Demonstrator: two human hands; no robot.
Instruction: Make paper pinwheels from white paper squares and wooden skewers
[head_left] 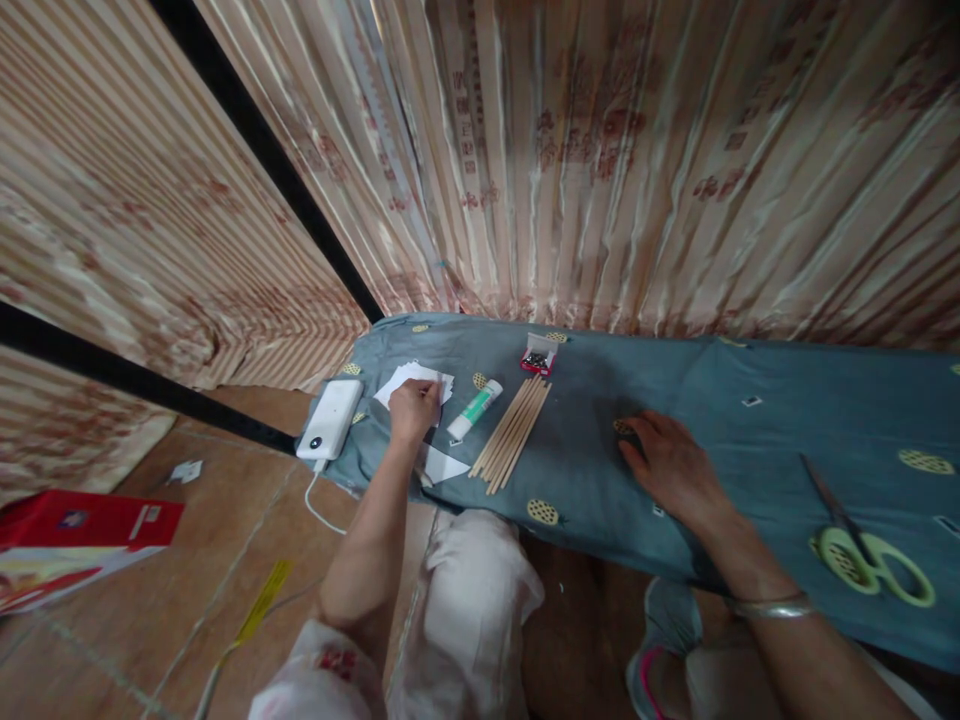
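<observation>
My left hand (pixel 415 408) is closed at a loose stack of white paper pieces (pixel 391 384), its fingers pinched at the paper. Another white paper piece (pixel 444 465) lies near the table edge, below that hand. Just to the right is a glue stick (pixel 475 408) with a green label. Several thin wooden sticks (pixel 513 436) lie side by side next to it. My right hand (pixel 670 468) rests on the blue cloth with its thumb apart from the fingers and nothing visible in it.
Behind the sticks stands an open small red box (pixel 538 356) of dark metal bits. Green-handled scissors (pixel 862 550) lie at the right. A white power bank (pixel 331 420) with a cable sits on the left corner. A red box (pixel 82 545) is on the floor. Curtains hang behind the table.
</observation>
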